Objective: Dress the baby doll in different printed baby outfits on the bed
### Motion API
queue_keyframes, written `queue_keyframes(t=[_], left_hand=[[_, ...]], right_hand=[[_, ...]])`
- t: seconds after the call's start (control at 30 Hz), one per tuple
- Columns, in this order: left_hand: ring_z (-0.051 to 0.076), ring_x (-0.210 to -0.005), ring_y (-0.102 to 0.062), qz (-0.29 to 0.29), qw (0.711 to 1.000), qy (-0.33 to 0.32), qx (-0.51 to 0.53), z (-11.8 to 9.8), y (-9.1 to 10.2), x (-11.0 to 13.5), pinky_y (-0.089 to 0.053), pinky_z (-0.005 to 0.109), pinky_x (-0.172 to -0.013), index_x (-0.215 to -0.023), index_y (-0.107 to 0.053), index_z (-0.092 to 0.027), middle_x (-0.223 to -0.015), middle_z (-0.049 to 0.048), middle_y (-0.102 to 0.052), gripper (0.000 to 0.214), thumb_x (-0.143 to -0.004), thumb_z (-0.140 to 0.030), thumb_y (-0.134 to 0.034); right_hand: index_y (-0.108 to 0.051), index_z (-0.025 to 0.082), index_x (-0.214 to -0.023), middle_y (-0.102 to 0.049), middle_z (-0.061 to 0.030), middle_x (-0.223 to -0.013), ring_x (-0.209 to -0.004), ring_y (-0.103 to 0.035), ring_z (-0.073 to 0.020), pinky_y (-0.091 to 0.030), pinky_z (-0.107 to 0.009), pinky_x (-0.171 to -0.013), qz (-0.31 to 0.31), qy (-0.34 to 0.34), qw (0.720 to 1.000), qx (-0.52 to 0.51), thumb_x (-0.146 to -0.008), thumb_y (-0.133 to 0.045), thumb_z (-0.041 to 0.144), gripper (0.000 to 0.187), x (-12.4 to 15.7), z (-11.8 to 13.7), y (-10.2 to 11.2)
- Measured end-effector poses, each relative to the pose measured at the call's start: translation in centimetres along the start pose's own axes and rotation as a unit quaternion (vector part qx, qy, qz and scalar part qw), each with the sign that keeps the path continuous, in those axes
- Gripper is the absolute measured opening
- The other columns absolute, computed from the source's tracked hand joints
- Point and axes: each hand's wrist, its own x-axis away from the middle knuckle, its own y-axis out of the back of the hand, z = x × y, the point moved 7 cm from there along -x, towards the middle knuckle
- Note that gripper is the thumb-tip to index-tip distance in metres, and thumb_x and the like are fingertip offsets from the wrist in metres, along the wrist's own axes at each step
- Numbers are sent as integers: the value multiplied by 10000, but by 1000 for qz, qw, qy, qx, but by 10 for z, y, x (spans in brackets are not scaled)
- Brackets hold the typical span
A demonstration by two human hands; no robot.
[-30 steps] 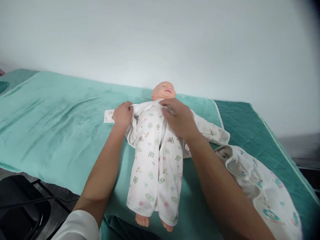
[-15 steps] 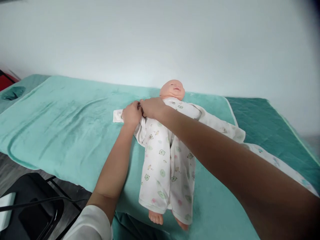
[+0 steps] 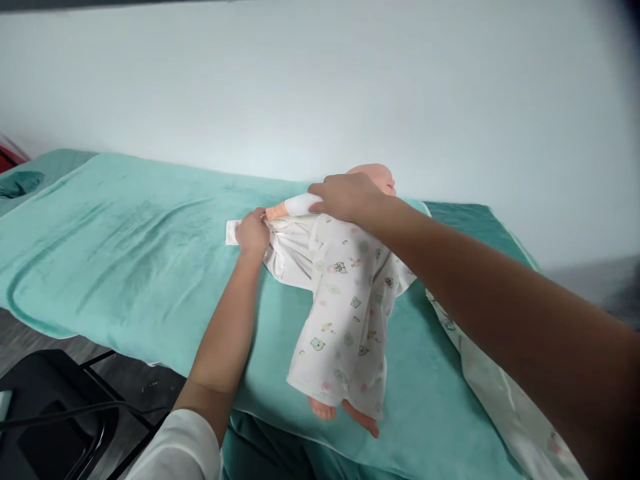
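Note:
A baby doll (image 3: 377,177) in a white printed romper (image 3: 345,300) lies on a light green towel (image 3: 125,240), rolled toward the right onto its side. My left hand (image 3: 251,232) is closed on the loose white sleeve (image 3: 235,233) beside the doll's bare arm (image 3: 277,211). My right hand (image 3: 345,197) reaches across and grips the doll at its shoulder, fingers wrapped over the upper arm. The doll's bare feet (image 3: 345,413) stick out near the towel's front edge.
A second white printed garment (image 3: 505,393) lies on the dark green quilted pad (image 3: 470,217) at the right. A black chair (image 3: 55,427) stands on the floor at the lower left. A plain pale wall rises behind the bed.
The doll has been rolled from lying on its back to its side, facing right. Its arm now shows bare outside the sleeve. My right hand moved from the collar to the shoulder.

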Motion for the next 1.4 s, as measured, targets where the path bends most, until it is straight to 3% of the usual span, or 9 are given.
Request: queue_keyframes(t=[0.23,0.4,0.57,0.7,0.83,0.97,1.1,1.2,1.4], left_hand=[[327,-1377,-506,-43,980,-156,-118,-47,5,18,-286,551,-1227,-1462,-519,-251,-1439,141,-624,507,-965,-160,-466],[341,-1264,-568,49,976,-167,-128,-44,-15,11,-446,492,-1037,-1302,-589,-230,-1312,151,-661,331,-992,-225,-474],[335,-1245,-578,17,980,-126,-150,-32,-13,3,-449,482,-1000,-1203,-618,-239,-1272,147,-679,328,-992,-147,-385],[338,-1244,-575,17,981,-100,-164,-29,-11,5,-457,492,-995,-1222,-618,-244,-1295,147,-677,361,-964,-128,-393],[332,-1263,-561,24,983,-86,-159,-30,-11,10,-457,491,-1027,-1266,-611,-256,-1327,135,-666,383,-940,-151,-440],[304,-1359,-520,17,988,-123,-96,-40,-9,19,-415,483,-1142,-1394,-570,-294,-1454,86,-615,585,-845,-106,-497],[236,-1377,-534,6,970,-239,50,-80,7,43,-403,423,-1209,-1332,-633,-255,-1434,61,-642,549,-845,-94,-438],[202,-1282,-616,60,936,-316,146,-134,13,61,-470,360,-1146,-1242,-693,-248,-1330,55,-708,404,-981,-209,-387],[290,-1130,-706,265,877,-388,-98,-248,-43,67,-539,401,-965,-1142,-782,-225,-1201,92,-775,301,-901,-235,-603]], right_hand=[[-657,227,-1251,-737,-141,-1135,-973,-696,-300,-457,-374,-764,29,40,999,6,-999,-575,431,334,4,43,-9],[-680,207,-1258,-744,-145,-1197,-1066,-688,-314,-484,-381,-806,23,40,996,-82,-996,-552,311,310,4,53,-18],[-728,214,-1218,-751,-85,-1286,-1187,-668,-291,-500,-407,-963,-111,-39,955,-271,-1026,-435,299,360,51,5,-16],[-712,216,-1242,-759,-88,-1265,-1143,-682,-282,-507,-428,-1006,-229,-178,891,-350,-1022,-405,343,398,106,-59,-47],[-671,183,-1322,-696,-138,-1396,-1258,-614,-342,-441,-520,-1090,-238,-201,921,-234,-986,-417,277,431,132,-85,-90],[-658,218,-1351,-673,-119,-1430,-1226,-620,-336,-436,-500,-1052,-235,-226,929,-174,-961,-401,196,468,135,-99,-106],[-694,202,-1295,-746,-142,-1263,-1137,-660,-328,-457,-456,-965,-222,-311,900,-210,-906,-405,170,486,136,-121,-111],[-697,199,-1295,-761,-143,-1223,-1135,-665,-333,-434,-477,-1006,-214,-326,894,-222,-928,-399,197,473,134,-124,-114],[-707,162,-1265,-766,-167,-1202,-1153,-675,-346,-404,-492,-1060,-199,-338,894,-219,-993,-401,256,421,135,-122,-112]])
